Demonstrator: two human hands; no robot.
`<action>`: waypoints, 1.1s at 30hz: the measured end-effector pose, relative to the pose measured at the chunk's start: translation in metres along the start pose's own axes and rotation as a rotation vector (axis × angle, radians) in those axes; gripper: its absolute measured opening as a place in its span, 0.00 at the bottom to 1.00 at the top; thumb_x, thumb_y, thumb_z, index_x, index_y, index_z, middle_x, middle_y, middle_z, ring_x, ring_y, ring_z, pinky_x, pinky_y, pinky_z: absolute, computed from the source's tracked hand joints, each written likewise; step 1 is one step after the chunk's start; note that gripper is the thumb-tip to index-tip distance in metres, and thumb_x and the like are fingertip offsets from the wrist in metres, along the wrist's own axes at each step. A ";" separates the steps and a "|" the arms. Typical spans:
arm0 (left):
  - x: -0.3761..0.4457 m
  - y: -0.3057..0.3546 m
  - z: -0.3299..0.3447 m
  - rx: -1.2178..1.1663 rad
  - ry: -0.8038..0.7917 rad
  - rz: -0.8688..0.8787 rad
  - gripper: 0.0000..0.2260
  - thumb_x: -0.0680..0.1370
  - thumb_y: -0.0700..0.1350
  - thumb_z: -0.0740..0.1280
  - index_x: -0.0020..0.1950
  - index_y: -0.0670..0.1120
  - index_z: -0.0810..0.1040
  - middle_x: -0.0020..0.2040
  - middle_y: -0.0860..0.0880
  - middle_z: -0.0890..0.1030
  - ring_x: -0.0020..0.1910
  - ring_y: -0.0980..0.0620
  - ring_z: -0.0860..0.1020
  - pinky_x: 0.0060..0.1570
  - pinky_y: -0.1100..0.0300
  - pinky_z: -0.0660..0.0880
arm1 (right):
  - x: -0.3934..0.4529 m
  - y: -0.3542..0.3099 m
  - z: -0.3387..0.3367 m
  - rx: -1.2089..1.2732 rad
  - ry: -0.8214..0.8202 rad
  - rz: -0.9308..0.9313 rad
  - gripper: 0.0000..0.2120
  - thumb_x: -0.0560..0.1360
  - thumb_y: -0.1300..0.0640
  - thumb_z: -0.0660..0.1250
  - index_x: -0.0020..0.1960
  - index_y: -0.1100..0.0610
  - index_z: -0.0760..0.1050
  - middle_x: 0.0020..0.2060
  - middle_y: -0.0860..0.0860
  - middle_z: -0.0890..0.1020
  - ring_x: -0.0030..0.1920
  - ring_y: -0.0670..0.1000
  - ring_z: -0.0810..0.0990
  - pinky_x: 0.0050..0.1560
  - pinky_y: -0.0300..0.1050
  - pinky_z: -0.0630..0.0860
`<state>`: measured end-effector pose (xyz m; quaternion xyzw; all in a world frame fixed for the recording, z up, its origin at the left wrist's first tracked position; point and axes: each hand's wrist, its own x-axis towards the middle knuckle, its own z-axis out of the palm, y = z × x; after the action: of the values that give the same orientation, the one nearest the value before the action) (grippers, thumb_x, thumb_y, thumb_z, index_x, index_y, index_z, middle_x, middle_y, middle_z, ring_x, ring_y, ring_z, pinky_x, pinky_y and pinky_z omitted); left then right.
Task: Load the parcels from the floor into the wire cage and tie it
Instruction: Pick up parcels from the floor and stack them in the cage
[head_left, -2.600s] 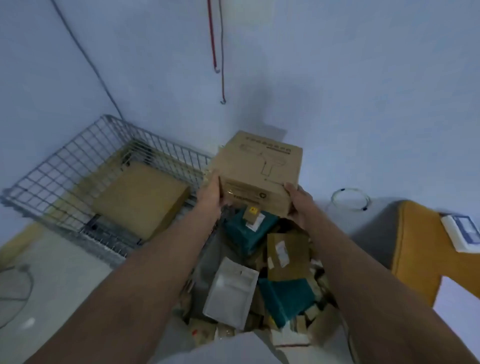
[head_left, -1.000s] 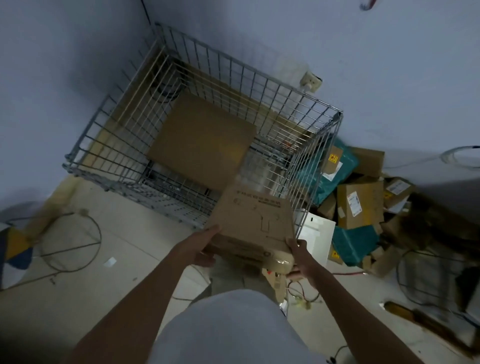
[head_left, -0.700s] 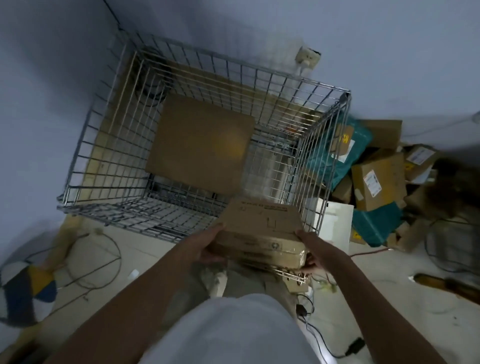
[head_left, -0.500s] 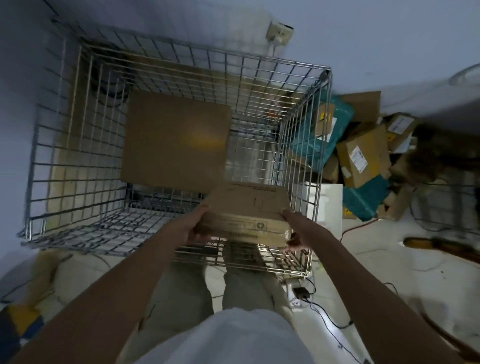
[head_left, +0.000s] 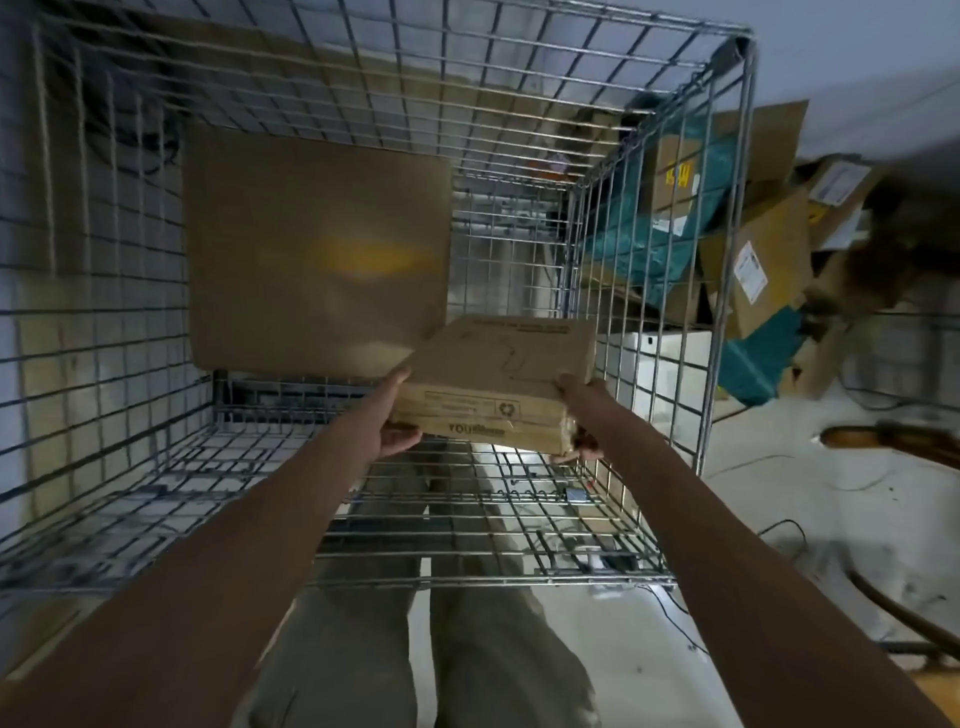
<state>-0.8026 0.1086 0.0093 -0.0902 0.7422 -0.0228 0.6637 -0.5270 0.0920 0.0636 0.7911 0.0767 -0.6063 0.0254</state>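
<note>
Head view: printed brown cardboard box (head_left: 501, 358), slightly tilted.

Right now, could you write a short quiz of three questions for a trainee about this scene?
1. True or false: the printed box is held by both the left hand and the right hand.
2. What already lies inside the wire cage? A) flat cardboard box B) a ball
3. On which side of the cage is the pile of parcels?

Key: 1 true; 2 A; 3 the right.
</note>
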 end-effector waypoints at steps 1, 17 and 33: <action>0.001 0.002 0.000 0.015 -0.003 0.002 0.29 0.72 0.62 0.77 0.57 0.41 0.74 0.54 0.36 0.82 0.47 0.40 0.86 0.46 0.50 0.85 | 0.004 0.004 0.002 0.013 0.018 0.000 0.27 0.85 0.48 0.58 0.77 0.60 0.53 0.65 0.62 0.72 0.39 0.53 0.74 0.21 0.36 0.71; 0.024 -0.008 0.025 -0.001 -0.038 0.016 0.23 0.74 0.55 0.76 0.61 0.43 0.75 0.57 0.38 0.79 0.53 0.38 0.83 0.43 0.51 0.85 | 0.062 0.031 0.005 0.027 0.023 0.017 0.21 0.82 0.41 0.54 0.55 0.57 0.76 0.54 0.60 0.81 0.52 0.60 0.82 0.37 0.43 0.74; 0.059 0.018 0.068 -0.163 0.048 0.231 0.30 0.72 0.60 0.77 0.66 0.43 0.76 0.62 0.41 0.80 0.51 0.47 0.84 0.40 0.60 0.84 | 0.116 0.028 0.005 0.544 0.214 -0.148 0.22 0.80 0.42 0.65 0.69 0.51 0.72 0.57 0.55 0.80 0.53 0.56 0.82 0.45 0.50 0.82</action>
<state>-0.7437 0.1222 -0.0596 -0.0572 0.7628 0.1118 0.6343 -0.4978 0.0743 -0.0513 0.8204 -0.0289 -0.5182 -0.2399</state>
